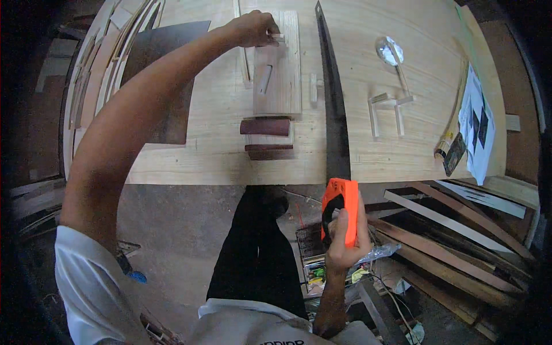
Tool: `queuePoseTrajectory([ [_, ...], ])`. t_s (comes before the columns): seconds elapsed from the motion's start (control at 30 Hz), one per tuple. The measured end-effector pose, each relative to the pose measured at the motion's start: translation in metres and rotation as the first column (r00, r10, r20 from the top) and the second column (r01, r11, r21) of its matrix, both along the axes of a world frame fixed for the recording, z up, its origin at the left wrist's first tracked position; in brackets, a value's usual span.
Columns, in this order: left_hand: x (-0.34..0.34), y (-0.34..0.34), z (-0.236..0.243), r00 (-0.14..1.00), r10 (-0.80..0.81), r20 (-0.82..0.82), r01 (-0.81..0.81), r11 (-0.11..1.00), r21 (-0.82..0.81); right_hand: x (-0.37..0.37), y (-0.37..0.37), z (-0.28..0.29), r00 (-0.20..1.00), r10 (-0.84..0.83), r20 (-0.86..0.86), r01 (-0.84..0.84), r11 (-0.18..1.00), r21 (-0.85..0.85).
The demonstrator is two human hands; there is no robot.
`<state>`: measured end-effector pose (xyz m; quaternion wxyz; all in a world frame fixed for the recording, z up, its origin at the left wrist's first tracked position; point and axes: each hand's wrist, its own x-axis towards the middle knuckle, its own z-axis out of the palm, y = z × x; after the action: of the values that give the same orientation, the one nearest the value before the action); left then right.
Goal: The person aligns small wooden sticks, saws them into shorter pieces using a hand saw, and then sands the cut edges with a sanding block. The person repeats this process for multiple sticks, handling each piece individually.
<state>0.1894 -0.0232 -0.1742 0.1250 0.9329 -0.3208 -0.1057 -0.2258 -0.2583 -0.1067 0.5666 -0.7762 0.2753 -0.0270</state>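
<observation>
Nearest the body, the right hand (348,248) has its grip closed around the orange handle of the saw (335,115), below the near edge of the tabletop (215,164). The blade points away from the person, its long axis running nearly straight toward the far side; whether it touches the wood beneath cannot be told. Left of the saw lies the pale board (292,75), its length about parallel to the blade, ahead and to the left of the right grip. That relation seems to matter most, since blade and board run side by side, apart. The left hand (253,29) is nearer the board, curled at its far end over a small piece of wood (278,38); whether that grip pinches it cannot be told.

On the surface, left of the saw, two dark red blocks (264,126) sit near the close edge, and a pen (265,79) lies on the board. Right of the saw stand a small wooden frame (391,100) and, farther, a shiny round dish (390,50).

In the room, long timber pieces (448,241) pile up right of the saw handle, above the floor (167,253).
</observation>
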Motion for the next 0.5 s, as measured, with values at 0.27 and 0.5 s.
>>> queuePoseTrajectory([
  [0.27, -0.005, 0.003, -0.021, 0.86, 0.112, 0.498, -0.098, 0.994, -0.055, -0.002, 0.002, -0.002, 0.982, 0.017, 0.187, -0.004, 0.998, -0.067],
  [0.5, -0.051, 0.005, -0.05, 0.956, 0.151, 0.252, -0.053, 0.931, -0.36, -0.001, 0.007, 0.0, 0.977, 0.075, 0.199, -0.076, 0.997, -0.003],
])
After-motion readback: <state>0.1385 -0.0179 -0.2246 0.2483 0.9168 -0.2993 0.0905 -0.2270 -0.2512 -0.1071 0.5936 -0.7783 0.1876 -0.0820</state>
